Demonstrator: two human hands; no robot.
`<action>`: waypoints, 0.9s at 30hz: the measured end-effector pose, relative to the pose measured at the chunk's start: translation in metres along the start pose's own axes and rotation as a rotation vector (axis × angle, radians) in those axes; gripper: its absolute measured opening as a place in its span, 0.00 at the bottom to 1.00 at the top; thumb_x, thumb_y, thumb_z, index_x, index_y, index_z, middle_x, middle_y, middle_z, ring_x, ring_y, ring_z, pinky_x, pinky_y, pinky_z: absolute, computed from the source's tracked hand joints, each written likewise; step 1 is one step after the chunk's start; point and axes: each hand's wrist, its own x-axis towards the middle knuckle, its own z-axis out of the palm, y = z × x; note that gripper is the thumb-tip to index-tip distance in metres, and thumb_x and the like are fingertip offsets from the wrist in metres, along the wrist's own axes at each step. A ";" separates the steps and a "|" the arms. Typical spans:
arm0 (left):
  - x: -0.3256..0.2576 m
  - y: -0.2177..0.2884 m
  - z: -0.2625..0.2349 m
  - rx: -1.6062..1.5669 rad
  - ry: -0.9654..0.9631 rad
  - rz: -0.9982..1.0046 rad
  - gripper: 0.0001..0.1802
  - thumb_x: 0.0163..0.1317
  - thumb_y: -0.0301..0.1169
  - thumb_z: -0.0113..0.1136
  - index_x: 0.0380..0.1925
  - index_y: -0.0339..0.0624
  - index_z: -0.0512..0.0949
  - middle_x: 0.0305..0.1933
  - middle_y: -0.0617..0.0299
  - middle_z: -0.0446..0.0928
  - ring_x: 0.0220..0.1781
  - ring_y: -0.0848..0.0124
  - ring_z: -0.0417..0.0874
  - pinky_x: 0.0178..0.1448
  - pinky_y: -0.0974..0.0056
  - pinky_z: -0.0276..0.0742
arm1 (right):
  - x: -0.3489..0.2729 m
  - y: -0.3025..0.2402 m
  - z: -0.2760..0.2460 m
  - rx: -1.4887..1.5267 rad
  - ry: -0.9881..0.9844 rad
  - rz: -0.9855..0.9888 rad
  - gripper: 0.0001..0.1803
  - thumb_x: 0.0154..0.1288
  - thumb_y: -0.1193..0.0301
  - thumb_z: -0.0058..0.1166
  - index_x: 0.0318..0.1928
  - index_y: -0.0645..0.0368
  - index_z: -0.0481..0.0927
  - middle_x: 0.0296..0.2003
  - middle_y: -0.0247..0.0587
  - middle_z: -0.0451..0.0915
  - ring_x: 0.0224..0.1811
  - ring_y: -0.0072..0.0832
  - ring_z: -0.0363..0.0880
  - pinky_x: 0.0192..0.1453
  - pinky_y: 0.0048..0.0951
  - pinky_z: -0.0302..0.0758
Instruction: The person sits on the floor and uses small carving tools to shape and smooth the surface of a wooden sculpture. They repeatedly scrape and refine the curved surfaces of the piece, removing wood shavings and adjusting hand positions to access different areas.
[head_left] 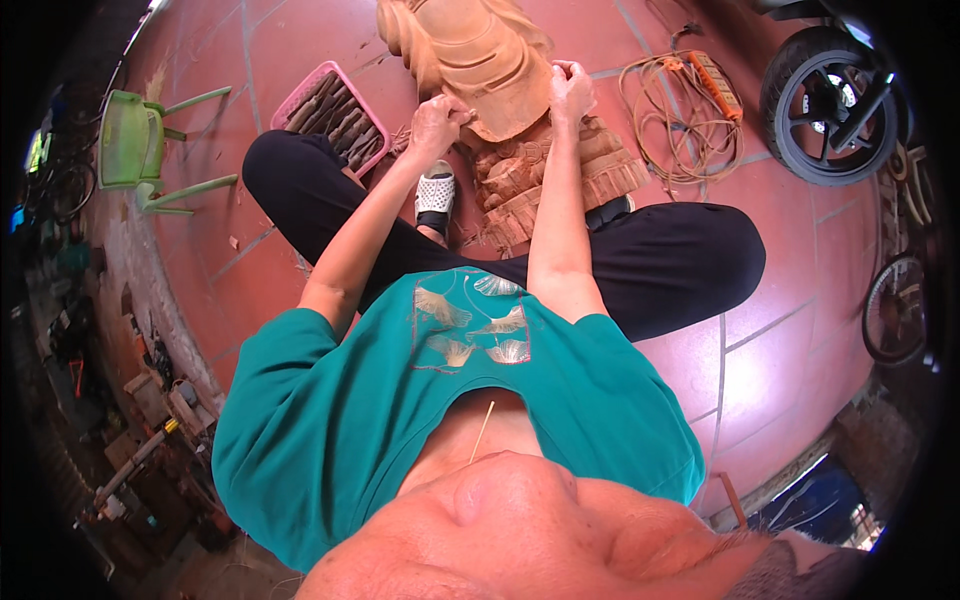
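Note:
A large carved wooden figure [490,60] with draped folds lies in front of me, its lower end toward my legs. My left hand [440,122] is closed at the lower left side of the carving, fingertips pinched together; what they hold, if anything, is too small to tell. At the right edge of the carving, my right hand [571,93] has its fingers curled closed, and their contents are hidden. Below the figure, between my legs, sits a rough-carved wooden base [560,180] with layered relief.
A pink basket [318,85] of dark-handled tools stands left of the carving. An orange power strip [715,85] with coiled cable [690,140] lies on the right, near a motorcycle wheel [830,105]. A green plastic chair [130,140] is at the far left.

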 end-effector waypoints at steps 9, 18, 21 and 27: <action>0.030 -0.045 0.006 0.279 0.144 -0.209 0.06 0.52 0.33 0.66 0.27 0.44 0.86 0.34 0.49 0.83 0.39 0.52 0.84 0.46 0.52 0.79 | 0.001 -0.001 -0.007 -0.004 -0.047 0.025 0.05 0.57 0.71 0.58 0.34 0.55 0.85 0.31 0.39 0.85 0.33 0.36 0.83 0.40 0.36 0.76; 0.014 -0.019 0.001 -0.045 0.194 -0.285 0.09 0.53 0.36 0.67 0.27 0.43 0.86 0.33 0.49 0.83 0.38 0.51 0.85 0.45 0.53 0.78 | 0.001 0.005 0.000 0.032 -0.008 0.018 0.05 0.58 0.71 0.58 0.35 0.55 0.85 0.30 0.39 0.85 0.32 0.32 0.83 0.39 0.34 0.77; 0.013 -0.014 0.006 -0.082 0.190 -0.272 0.11 0.53 0.38 0.68 0.28 0.42 0.86 0.32 0.48 0.83 0.38 0.51 0.84 0.46 0.52 0.78 | 0.005 0.013 0.008 0.144 -0.022 0.070 0.06 0.58 0.71 0.59 0.35 0.54 0.85 0.29 0.37 0.85 0.31 0.30 0.83 0.39 0.33 0.77; 0.035 -0.043 0.013 0.184 0.312 -0.276 0.09 0.54 0.35 0.67 0.30 0.41 0.85 0.33 0.49 0.83 0.37 0.56 0.85 0.44 0.55 0.78 | 0.011 0.018 0.008 0.399 0.036 0.103 0.05 0.60 0.79 0.55 0.36 0.68 0.82 0.28 0.41 0.83 0.30 0.24 0.80 0.35 0.25 0.76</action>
